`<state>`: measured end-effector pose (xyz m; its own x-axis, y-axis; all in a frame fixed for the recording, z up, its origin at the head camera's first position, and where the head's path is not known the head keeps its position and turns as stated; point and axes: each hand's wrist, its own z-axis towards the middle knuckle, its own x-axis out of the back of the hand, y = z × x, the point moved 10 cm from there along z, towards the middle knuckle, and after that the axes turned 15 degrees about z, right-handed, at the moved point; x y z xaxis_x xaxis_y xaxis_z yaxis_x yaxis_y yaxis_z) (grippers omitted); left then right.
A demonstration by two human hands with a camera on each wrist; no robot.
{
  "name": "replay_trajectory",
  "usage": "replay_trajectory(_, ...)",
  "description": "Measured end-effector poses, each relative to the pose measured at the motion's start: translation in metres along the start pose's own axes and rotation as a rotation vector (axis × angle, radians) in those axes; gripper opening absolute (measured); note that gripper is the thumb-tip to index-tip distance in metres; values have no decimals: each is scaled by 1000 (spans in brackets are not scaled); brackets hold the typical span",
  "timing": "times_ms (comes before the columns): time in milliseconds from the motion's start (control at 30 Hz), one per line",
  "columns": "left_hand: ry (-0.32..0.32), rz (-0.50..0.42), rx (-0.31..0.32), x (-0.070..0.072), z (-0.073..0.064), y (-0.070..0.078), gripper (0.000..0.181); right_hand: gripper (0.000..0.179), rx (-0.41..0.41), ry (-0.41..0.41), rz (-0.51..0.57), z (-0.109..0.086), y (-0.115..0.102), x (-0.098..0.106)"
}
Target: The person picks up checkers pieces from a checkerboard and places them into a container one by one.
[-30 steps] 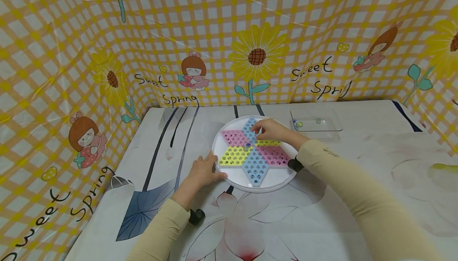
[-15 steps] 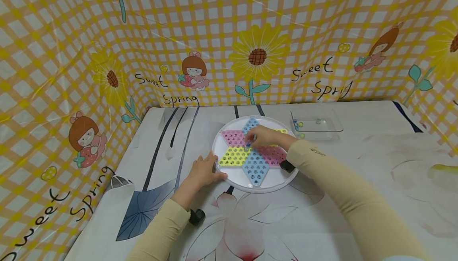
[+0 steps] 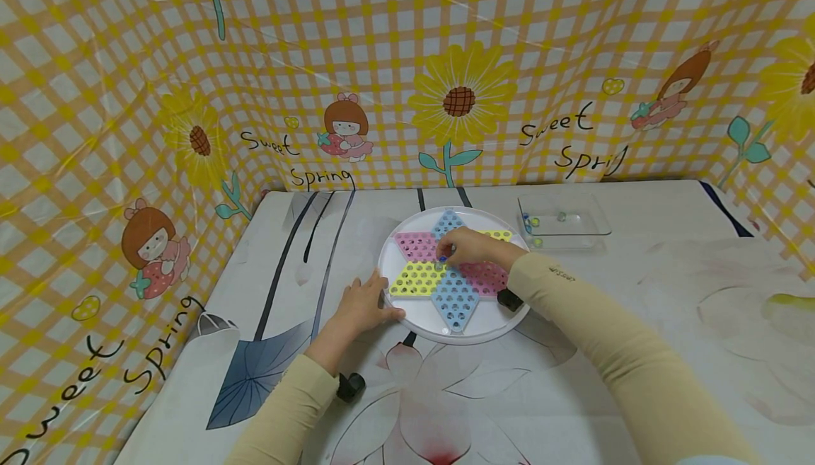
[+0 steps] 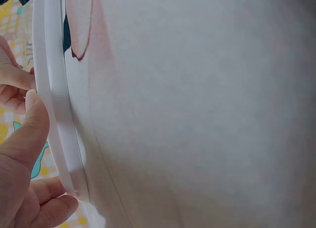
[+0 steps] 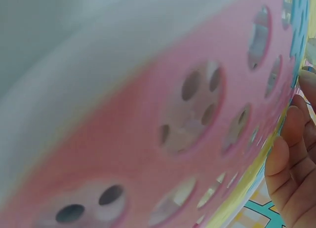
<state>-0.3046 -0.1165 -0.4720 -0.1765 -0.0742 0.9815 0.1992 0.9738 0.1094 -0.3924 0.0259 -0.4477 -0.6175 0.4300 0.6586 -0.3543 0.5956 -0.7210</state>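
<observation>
A round white Chinese checkers board [image 3: 407, 313] with a pink, yellow and blue star lies on the table. My left hand [image 3: 364, 303] rests against its left rim, fingers spread, thumb at the near edge. In the left wrist view the thumb [image 4: 30, 122] and lower fingers lie on the white rim. My right hand [image 3: 471, 245] is over the board's middle, thumb and fingertips together around a small blue marble [image 3: 443, 259]. A clear marble [image 3: 438, 265] sits just beside these fingertips. In the right wrist view the curled fingers [image 5: 294, 127] are close over the holed surface.
A clear plastic box [image 3: 588, 228] holding several marbles [image 3: 535, 222] stands behind the board to the right. A clear marble [image 3: 444, 331] lies at the star's near tip. Checked cloth [image 3: 382, 40] walls in the table's back and sides.
My right hand has come from the far blue point down and left to the blue marble at the star's middle. My left hand has stayed at the rim.
</observation>
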Motion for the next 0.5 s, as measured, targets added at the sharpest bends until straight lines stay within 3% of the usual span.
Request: replay_trajectory(500,-8,6,1,-3,2,-1,76,14,-5,43,-5,0,2,3)
